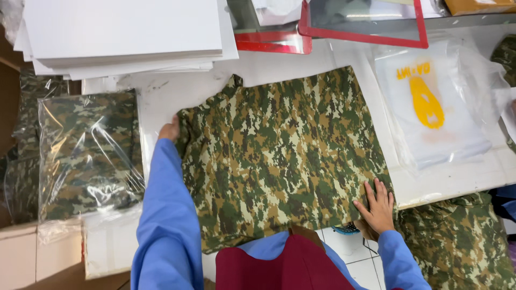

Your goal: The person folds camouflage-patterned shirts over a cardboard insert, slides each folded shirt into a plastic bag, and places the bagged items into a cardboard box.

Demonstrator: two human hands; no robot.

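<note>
A white work table (pixel 161 96) fills the view, and it is crowded at the edges. In the middle lies a folded camouflage garment (pixel 279 156), flat on the table, with its lower edge reaching the near side of the table. The left hand (pixel 169 130) is at the left edge of the garment, near its upper corner; the fingers are curled at the cloth edge, but I cannot tell if they grip it or only touch it. The right hand (pixel 378 207) lies flat on the lower right corner of the garment, the fingers straight and a little spread, pressing on the cloth and holding nothing. To the left there is a camouflage garment in a clear plastic bag (pixel 88 153). A stack of white sheets (pixel 123 32) is at the far left, and clear bags with a yellow print (pixel 430 107) lie at the right.
</note>
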